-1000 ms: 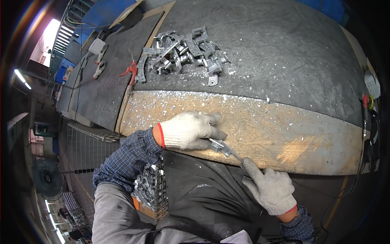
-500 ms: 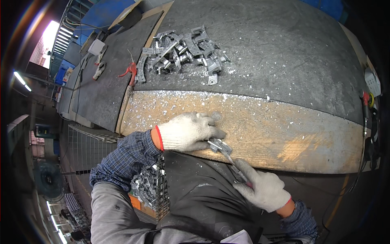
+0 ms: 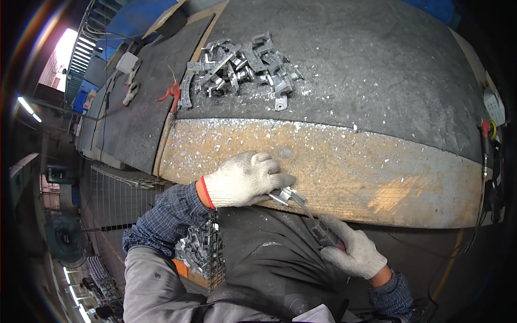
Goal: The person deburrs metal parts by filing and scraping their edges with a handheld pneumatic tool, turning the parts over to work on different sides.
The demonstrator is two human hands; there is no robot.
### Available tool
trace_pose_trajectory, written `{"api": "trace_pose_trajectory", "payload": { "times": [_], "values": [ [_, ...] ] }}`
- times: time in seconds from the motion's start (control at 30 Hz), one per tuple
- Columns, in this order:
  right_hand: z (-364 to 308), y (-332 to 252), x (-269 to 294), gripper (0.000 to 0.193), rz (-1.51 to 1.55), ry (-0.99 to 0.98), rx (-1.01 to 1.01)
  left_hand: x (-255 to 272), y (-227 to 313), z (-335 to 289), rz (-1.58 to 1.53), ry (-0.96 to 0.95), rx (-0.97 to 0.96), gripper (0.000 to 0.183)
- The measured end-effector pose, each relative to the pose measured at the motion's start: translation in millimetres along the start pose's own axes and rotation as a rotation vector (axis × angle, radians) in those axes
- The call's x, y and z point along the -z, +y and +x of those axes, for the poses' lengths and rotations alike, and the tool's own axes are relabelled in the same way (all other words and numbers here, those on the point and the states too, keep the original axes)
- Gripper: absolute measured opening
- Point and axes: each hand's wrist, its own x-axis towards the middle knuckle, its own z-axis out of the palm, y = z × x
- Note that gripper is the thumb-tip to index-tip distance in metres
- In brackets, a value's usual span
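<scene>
My left hand (image 3: 245, 178), in a white knit glove with a red cuff, grips a small silver metal casting (image 3: 288, 197) at the near edge of the wooden board (image 3: 339, 161). Part of the casting is hidden under the fingers. Lower and to the right, my right hand (image 3: 356, 250), gloved too, is closed round a slim hand tool (image 3: 322, 232) with a thin metal tip and a reddish end. Its tip points up-left at the casting's near side; whether they touch I cannot tell.
A heap of similar castings (image 3: 237, 64) lies on the dark mat (image 3: 377, 70), with metal chips scattered around. A red air blow gun (image 3: 172, 96) sits left of it. Below my left arm, a wire basket (image 3: 215, 253) holds more castings (image 3: 194, 248). Gloves (image 3: 131, 92) lie far left.
The casting has tilted in my left hand and shows a different, brighter face. My right hand and the tool have drawn slightly down and right, away from it.
</scene>
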Motion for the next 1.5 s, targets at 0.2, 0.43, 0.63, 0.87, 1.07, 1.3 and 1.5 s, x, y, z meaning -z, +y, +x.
{"api": "trace_pose_trajectory", "payload": {
  "times": [0.2,0.43,0.63,0.87,1.07,1.3,1.5],
  "values": [
    [17.4,5.3,2.2,0.084,-0.010,-0.149,-0.094,-2.2,1.1,-2.1,0.021,0.068,-0.019,0.060],
    [21.5,23.6,-22.6,0.075,0.039,-0.019,0.283,-14.2,11.7,-11.2,0.095,0.176,0.000,0.050],
    [16.3,-1.5,-11.9,0.070,0.660,-0.455,-0.205,-32.9,17.2,-23.4,0.192,0.337,-0.038,0.046],
    [17.5,-2.0,-14.6,0.071,0.438,-0.436,-0.057,-50.3,17.6,-26.6,0.205,0.542,-0.070,0.044],
    [19.2,-23.5,-11.2,0.072,0.447,-0.475,-0.305,-50.1,14.9,-30.0,0.153,0.520,-0.050,0.045],
    [0.5,-30.7,-11.6,0.073,-0.136,0.013,0.221,-17.0,8.2,-19.2,-0.005,0.320,-0.009,0.046],
    [-2.6,-35.0,-16.2,0.064,-0.881,0.412,0.235,-9.3,-3.8,-6.1,-0.120,0.184,0.066,0.075]
  ]
}}
